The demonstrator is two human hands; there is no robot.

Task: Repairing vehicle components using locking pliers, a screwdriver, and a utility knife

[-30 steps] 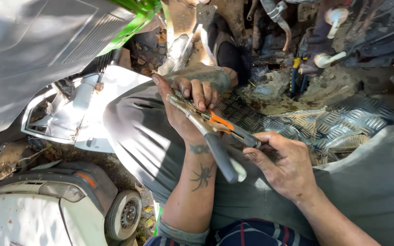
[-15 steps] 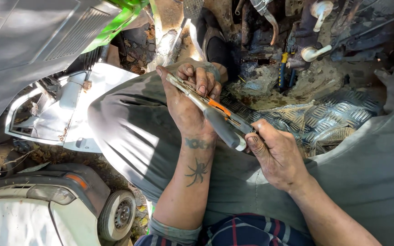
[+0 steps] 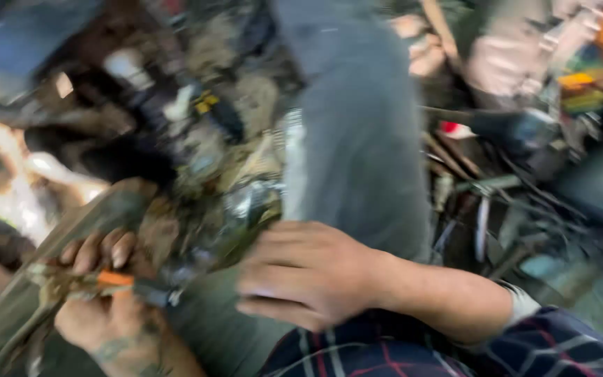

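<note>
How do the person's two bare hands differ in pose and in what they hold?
The left hand sits low at the frame's left, fingers curled around a grimy hand tool with an orange grip; the right hand lies nearer the middle, knuckles up, and nothing shows in it. The left wrist bears a dark tattoo; the right forearm runs into a plaid sleeve. Both are bare and motion-blurred.

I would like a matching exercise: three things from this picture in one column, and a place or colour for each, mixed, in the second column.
Things:
1. left hand
2. right hand
3. pliers

Descriptions:
A. orange on the handle
B. bottom left, fingers around the tool
C. middle of the picture, above a plaid sleeve

Pairs: 1-B, 2-C, 3-A
</note>
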